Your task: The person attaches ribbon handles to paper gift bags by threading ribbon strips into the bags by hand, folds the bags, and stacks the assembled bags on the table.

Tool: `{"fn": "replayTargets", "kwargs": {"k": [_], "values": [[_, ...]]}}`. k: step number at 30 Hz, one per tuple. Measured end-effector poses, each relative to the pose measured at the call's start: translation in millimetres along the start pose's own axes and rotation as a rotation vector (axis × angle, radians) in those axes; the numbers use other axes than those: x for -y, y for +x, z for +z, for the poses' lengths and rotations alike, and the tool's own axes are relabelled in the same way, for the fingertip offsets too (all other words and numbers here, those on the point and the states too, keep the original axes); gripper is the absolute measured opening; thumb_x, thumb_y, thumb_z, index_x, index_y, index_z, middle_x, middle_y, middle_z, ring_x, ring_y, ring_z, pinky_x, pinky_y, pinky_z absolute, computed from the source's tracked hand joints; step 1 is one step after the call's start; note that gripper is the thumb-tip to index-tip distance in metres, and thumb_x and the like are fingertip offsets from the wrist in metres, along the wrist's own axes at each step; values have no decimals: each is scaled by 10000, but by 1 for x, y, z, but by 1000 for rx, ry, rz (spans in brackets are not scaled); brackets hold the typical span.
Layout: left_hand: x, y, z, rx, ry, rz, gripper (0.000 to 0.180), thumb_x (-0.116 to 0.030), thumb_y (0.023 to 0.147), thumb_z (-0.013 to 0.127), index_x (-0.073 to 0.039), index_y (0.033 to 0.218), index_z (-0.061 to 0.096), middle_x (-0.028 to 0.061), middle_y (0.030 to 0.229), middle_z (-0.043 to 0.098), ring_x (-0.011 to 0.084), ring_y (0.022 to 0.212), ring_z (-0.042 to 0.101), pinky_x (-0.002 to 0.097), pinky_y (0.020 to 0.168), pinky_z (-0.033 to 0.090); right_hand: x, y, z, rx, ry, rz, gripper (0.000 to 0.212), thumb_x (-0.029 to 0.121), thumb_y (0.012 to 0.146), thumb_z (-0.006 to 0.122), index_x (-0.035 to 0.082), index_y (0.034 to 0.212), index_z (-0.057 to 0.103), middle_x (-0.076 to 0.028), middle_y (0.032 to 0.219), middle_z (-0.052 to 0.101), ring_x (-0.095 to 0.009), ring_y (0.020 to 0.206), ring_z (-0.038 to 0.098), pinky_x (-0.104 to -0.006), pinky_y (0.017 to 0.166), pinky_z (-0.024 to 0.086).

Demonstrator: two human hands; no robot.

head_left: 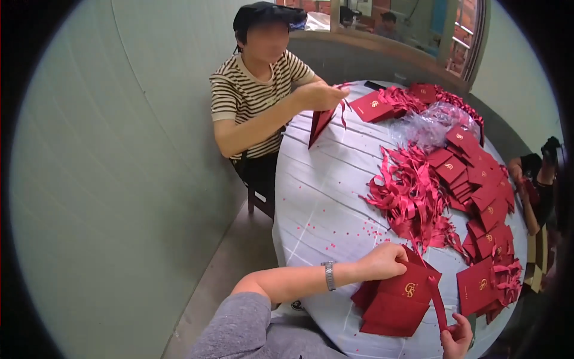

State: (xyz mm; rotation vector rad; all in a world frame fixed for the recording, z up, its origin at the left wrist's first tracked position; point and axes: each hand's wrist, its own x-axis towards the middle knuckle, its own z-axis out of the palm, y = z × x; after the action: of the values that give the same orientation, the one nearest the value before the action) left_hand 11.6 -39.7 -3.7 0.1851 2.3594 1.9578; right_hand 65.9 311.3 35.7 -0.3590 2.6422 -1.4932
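Your left hand is pinched shut on the top edge of a dark red paper gift bag that lies flat at the near rim of the round table, and your right hand is closed around the lower end of a red ribbon running up to the bag's mouth. The bag looks light and thin-walled, stiff enough to hold a crease but easy to dent, so hold it at the folded top edge, as you do now, not by the printed face. The ribbon is soft and probably slippery; grip it close to its end. Just beyond your left hand lies a loose heap of ribbons, and to the right a spread of finished flat bags covers that side of the table, with a crumpled clear plastic wrap farther back. Small red paper dots are scattered over the pale tablecloth. Across the table a person in a striped shirt holds another bag upright in both hands. The room is narrow, with plain pale walls and a window behind.
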Motion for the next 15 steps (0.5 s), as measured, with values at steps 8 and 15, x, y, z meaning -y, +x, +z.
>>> {"fn": "replayTargets", "kwargs": {"k": [8, 15], "values": [[-6, 2, -5, 29, 41, -59, 214, -144, 743, 652, 16, 883, 674, 130, 824, 690, 205, 781, 661, 332, 709, 515, -23, -34, -16, 186, 374, -20, 281, 44, 878, 635, -17, 1146, 578, -99, 837, 615, -157, 696, 540, -280, 624, 439], [1, -7, -1, 21, 52, -26, 229, -156, 747, 660, 9, 906, 673, 129, 847, 692, 201, 776, 659, 335, 708, 515, 5, -53, 15, 94, 927, -274, 471, 221, 874, 654, -8, 1266, 527, -170, 1092, 573, -228, 929, 526, -369, 759, 443]]}}
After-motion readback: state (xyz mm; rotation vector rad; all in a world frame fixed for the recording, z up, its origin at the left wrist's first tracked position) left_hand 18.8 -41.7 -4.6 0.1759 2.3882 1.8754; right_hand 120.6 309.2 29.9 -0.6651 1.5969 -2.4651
